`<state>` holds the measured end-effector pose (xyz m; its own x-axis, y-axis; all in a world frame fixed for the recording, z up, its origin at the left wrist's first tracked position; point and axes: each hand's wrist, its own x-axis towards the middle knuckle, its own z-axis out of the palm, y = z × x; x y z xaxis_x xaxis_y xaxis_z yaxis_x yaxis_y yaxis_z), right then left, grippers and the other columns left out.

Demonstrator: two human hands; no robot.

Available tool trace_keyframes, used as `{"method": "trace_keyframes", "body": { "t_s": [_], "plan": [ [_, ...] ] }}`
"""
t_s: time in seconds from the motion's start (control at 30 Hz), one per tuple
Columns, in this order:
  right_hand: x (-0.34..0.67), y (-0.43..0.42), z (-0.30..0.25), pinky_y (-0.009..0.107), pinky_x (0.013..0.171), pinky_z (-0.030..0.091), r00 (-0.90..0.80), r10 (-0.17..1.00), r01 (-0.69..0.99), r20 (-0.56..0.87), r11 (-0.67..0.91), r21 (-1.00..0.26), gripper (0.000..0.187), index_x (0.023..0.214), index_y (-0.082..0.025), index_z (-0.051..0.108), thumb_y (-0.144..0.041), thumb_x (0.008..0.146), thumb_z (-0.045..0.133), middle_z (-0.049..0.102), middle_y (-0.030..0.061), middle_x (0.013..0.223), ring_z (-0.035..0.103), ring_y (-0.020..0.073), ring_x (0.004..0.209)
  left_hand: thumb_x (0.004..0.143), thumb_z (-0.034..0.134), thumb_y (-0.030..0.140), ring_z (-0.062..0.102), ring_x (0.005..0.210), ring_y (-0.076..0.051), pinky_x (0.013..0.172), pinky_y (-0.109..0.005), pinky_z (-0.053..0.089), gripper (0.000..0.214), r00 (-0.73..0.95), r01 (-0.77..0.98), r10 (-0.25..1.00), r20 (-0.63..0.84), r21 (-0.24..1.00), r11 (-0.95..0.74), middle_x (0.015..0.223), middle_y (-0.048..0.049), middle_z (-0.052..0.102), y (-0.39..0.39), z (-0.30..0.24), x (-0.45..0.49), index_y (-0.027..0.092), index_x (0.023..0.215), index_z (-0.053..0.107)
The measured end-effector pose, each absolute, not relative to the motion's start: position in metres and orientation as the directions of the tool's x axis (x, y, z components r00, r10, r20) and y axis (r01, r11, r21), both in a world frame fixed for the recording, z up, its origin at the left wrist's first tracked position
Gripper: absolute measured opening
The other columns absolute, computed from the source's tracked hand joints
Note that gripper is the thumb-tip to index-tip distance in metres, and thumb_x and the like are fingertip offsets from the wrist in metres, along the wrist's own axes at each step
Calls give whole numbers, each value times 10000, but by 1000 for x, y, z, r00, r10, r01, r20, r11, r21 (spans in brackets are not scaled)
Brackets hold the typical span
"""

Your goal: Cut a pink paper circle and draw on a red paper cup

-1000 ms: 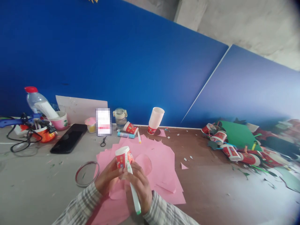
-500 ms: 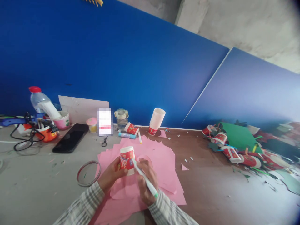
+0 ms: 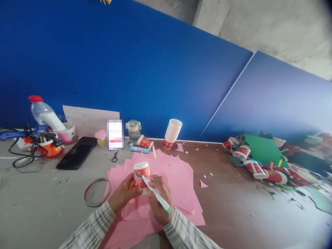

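Note:
Wrapped round the left side of a red and white paper cup (image 3: 141,170), my left hand (image 3: 126,193) holds it nearly upright over pink paper sheets (image 3: 178,186). A white marker with a green end (image 3: 160,200) is gripped in my right hand (image 3: 162,204). The marker's tip is at the printed front of the cup; whether it touches cannot be made out. Fingers of my right hand are beside the cup's right edge. To the left of the sheets lies a roll of tape or a ring (image 3: 86,193).
Scissors (image 3: 114,157), a glue stick (image 3: 140,149), a tipped cup (image 3: 144,141), a cup stack (image 3: 173,133) and a lidded jar (image 3: 133,129) stand or lie behind the sheets. A phone (image 3: 76,153) and cables are at left. Decorated cups and green paper (image 3: 264,150) crowd the right.
My right hand and the marker have shifted left, bringing the tip further across the cup's front. The cup stays in my left hand, almost unmoved.

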<state>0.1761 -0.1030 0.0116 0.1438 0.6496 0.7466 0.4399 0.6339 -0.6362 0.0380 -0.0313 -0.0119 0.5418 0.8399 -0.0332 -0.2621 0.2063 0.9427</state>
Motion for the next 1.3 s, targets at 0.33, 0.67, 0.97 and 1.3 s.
{"method": "trace_keyframes", "body": {
  "t_s": [0.33, 0.67, 0.97, 1.3],
  "plan": [
    [177, -105, 13, 415, 707, 532, 136, 656, 454, 742, 625, -635, 214, 881, -244, 599, -102, 731, 539, 652, 43, 758, 636, 292, 837, 385, 824, 336, 573, 873, -266, 709, -368, 480, 655, 502, -281, 862, -74, 928, 243, 901, -45, 644, -32, -10, 39, 212, 959, 534],
    [180, -106, 16, 478, 780, 484, 210, 623, 410, 754, 644, -646, 146, 812, -229, 619, -156, 733, 519, 605, 6, 638, 617, 246, 637, 384, 823, 348, 577, 841, -272, 724, -400, 469, 632, 496, -283, 865, -69, 929, 236, 863, -50, 655, -30, -9, 38, 199, 932, 547],
    [181, -108, 15, 396, 687, 518, 230, 734, 340, 640, 555, -759, 121, 856, -214, 616, -237, 796, 513, 666, 72, 808, 650, 291, 816, 430, 803, 358, 553, 907, -289, 769, -422, 461, 630, 484, -262, 875, -22, 950, 169, 935, -41, 643, -28, -16, 37, 233, 984, 530],
    [182, -105, 15, 388, 697, 517, 246, 760, 278, 602, 540, -795, 129, 837, -202, 627, -272, 800, 525, 656, 63, 748, 658, 301, 831, 667, 621, 425, 486, 1040, -265, 887, -398, 404, 445, 549, -279, 834, 56, 953, 120, 1115, -27, 587, -30, -19, 35, 252, 1063, 517]
  ]
}}
